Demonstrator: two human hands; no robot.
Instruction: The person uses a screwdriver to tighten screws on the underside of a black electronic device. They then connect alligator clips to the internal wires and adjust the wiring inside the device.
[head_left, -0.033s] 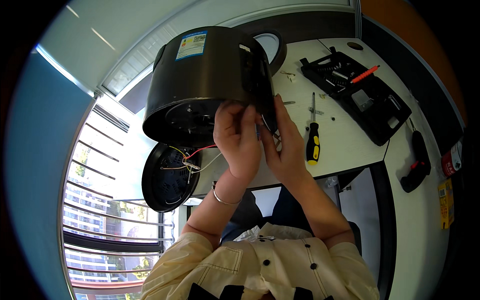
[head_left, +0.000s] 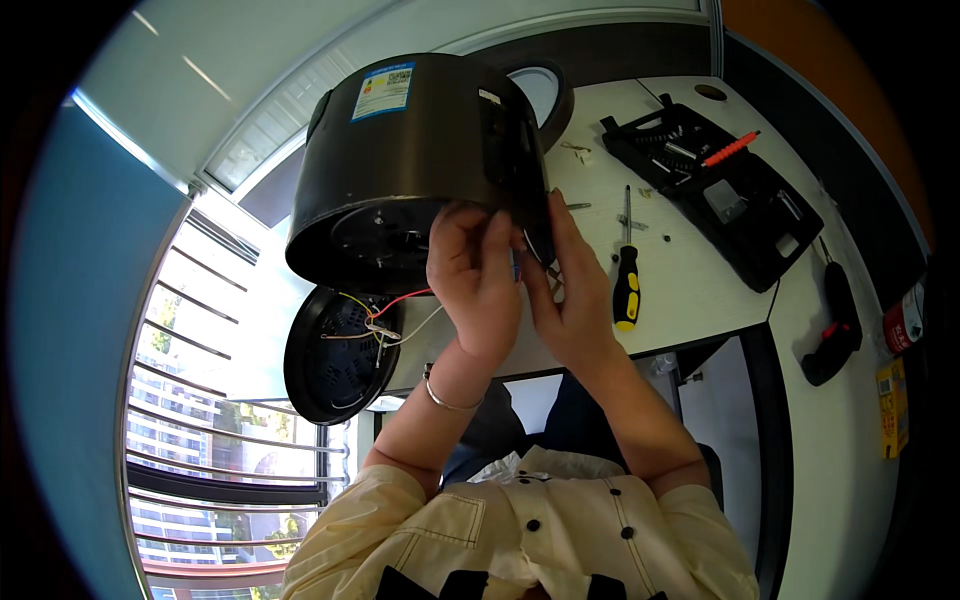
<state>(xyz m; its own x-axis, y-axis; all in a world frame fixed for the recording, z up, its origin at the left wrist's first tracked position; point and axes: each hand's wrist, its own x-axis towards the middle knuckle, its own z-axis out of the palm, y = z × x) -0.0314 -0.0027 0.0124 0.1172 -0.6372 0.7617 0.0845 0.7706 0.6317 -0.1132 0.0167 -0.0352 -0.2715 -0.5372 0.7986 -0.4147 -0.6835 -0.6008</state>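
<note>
A dark rice cooker body [head_left: 420, 150] lies on its side on the table, its open underside toward me. Its detached round base [head_left: 335, 360] hangs lower left at the table edge, with red, yellow and white wires [head_left: 400, 300] running up toward the body. My left hand [head_left: 475, 280] is closed at the lower rim, fingers curled against the inner side of the black front panel [head_left: 515, 150]. My right hand [head_left: 570, 290] holds that panel's lower end from the right, its fingers along the outer face. What lies between the fingertips is mostly hidden.
Right of my hands lies a yellow-and-black screwdriver [head_left: 626, 285] beside small loose screws. An open black tool case [head_left: 720, 190] holds bits and a red-handled driver [head_left: 731, 148]. Farther right are a black power screwdriver [head_left: 832, 325] and a yellow box [head_left: 892, 410]. A window is at left.
</note>
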